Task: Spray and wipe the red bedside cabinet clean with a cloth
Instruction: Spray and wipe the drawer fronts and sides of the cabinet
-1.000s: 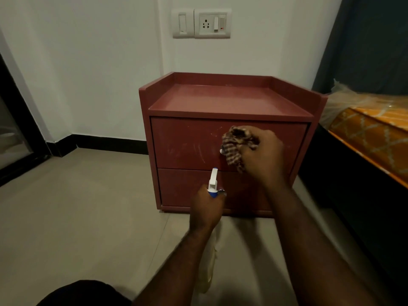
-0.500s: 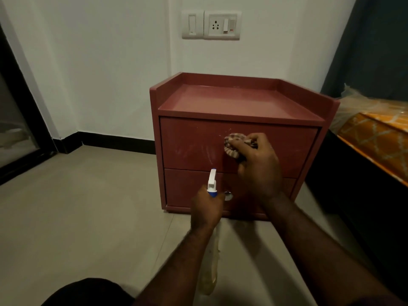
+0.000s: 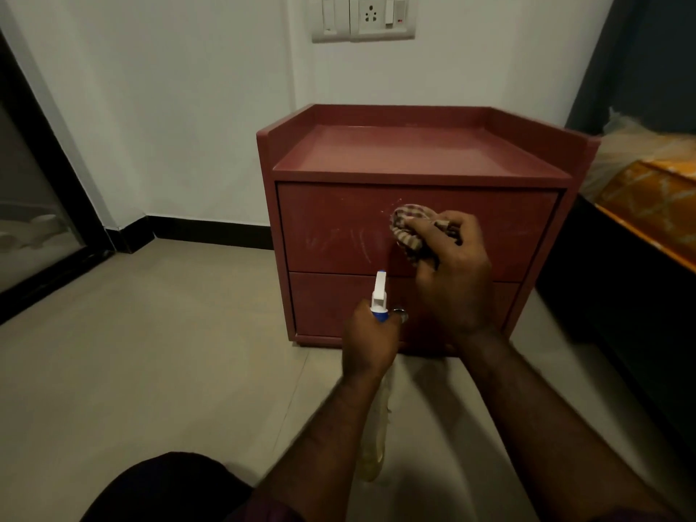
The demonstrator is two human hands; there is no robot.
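In the head view, the right hand [image 3: 455, 280], fingers curled round the bunched checked cloth [image 3: 408, 231], has slid it a little toward 9 o'clock across the upper drawer front [image 3: 519, 227], and it now covers the knob. Wiping looks under way, not finished. The left hand [image 3: 371, 340] grips the spray bottle [image 3: 378, 295] at 6 o'clock of the cloth. The red bedside cabinet [image 3: 414, 152] stands on the floor against the wall. Pale streaks [image 3: 361, 239] remain at 9 o'clock of the cloth.
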